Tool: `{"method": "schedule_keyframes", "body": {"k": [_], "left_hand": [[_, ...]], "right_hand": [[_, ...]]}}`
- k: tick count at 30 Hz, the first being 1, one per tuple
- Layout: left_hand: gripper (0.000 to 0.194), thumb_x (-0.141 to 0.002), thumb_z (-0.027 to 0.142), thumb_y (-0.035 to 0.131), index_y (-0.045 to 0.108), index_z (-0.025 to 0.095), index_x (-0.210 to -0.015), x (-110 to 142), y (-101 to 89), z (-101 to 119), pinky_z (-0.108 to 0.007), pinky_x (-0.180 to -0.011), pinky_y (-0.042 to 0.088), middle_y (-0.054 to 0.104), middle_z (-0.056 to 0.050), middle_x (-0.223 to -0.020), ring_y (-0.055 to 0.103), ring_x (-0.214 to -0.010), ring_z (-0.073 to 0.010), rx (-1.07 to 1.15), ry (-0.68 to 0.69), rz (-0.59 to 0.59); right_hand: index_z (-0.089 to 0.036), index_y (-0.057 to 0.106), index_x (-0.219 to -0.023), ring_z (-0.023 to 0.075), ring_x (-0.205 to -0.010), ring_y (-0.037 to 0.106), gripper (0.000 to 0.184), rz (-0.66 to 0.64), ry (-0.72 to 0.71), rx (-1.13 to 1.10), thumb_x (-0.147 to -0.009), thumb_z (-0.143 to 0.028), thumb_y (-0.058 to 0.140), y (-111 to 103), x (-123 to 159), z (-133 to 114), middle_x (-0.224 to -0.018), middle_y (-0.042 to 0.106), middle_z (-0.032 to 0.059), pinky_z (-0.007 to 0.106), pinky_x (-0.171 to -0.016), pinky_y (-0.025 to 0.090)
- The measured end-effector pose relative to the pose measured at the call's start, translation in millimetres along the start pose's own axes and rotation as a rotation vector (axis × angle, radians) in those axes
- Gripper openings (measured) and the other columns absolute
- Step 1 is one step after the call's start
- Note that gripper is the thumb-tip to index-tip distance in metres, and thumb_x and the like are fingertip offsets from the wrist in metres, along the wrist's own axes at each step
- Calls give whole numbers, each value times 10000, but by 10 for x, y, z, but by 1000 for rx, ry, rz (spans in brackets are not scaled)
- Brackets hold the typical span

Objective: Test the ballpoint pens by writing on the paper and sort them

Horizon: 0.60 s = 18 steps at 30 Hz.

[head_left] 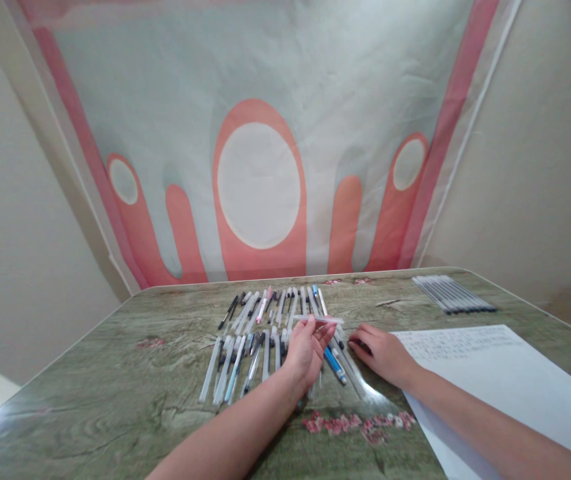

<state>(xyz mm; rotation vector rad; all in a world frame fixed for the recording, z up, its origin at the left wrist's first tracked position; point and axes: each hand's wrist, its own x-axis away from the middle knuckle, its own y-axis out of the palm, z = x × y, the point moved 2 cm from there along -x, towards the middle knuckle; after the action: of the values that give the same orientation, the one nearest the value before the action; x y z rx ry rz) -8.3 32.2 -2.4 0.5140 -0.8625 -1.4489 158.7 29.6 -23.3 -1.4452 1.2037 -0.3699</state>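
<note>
My left hand [308,352] is over the right part of the pens, its fingers closed on a pale translucent pen [334,321] held crosswise. Below and around it, pens lie in two rough rows: a back row with a pink-and-white pen [262,308], and a front row with a light blue pen [236,369]. A bright blue pen [335,365] lies just right of my left wrist. My right hand [379,352] rests on the table between the pens and the paper, fingers curled in. Whether anything is inside its fingers is hidden.
A white sheet with handwriting [495,387] lies at the right, partly under my right forearm. Behind it, several thin grey pens or refills [452,295] lie side by side. The wood-patterned table [130,393] ends at a pink-and-white wall covering [260,260].
</note>
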Motion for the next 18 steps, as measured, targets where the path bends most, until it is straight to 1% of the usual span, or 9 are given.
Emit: {"method": "schedule_keyframes", "body": {"k": [3,7,10,13,16,18], "left_hand": [[74,-833,160,485,455,136,-770,3,7,2,-238,-686,520,645,-103,-799,633,-699,-128,-23,21,9],[81,-840,154,468,444,139,-764,5,10,-2,-243,-686,521,641,-106,-800,632,-698,-129,-34,28,20],[82,-841,152,463,440,141,-762,11,11,-9,-247,-680,521,638,-105,-793,633,-699,-133,-46,29,29],[80,-838,162,472,433,146,-771,19,13,-20,-259,-693,518,636,-100,-800,636,-711,-140,-61,35,22],[82,-841,179,473,420,154,-785,26,17,-30,-268,-699,514,634,-89,-805,636,-712,-141,-85,55,1],[86,-843,191,473,412,159,-792,29,17,-36,-268,-692,511,633,-80,-800,634,-703,-138,-105,67,-12]], "right_hand": [[-208,619,-865,163,-718,586,204,57,0,-48,-860,-274,426,-30,8,11,-797,612,40,283,-662,456],[-211,594,-972,133,-686,580,196,251,38,-281,-857,-266,445,-108,13,-17,-869,624,35,260,-655,468],[-204,572,-986,139,-731,584,180,361,34,-375,-843,-254,475,-150,23,-79,-889,620,40,267,-699,472],[-198,564,-972,154,-787,586,164,409,1,-394,-832,-242,491,-168,33,-135,-901,618,51,283,-730,474],[-201,568,-953,165,-828,585,151,418,-63,-391,-834,-236,483,-177,38,-167,-915,616,60,294,-744,478],[-202,570,-948,172,-840,586,150,427,-77,-383,-835,-236,478,-183,37,-173,-911,618,65,301,-746,481]]}}
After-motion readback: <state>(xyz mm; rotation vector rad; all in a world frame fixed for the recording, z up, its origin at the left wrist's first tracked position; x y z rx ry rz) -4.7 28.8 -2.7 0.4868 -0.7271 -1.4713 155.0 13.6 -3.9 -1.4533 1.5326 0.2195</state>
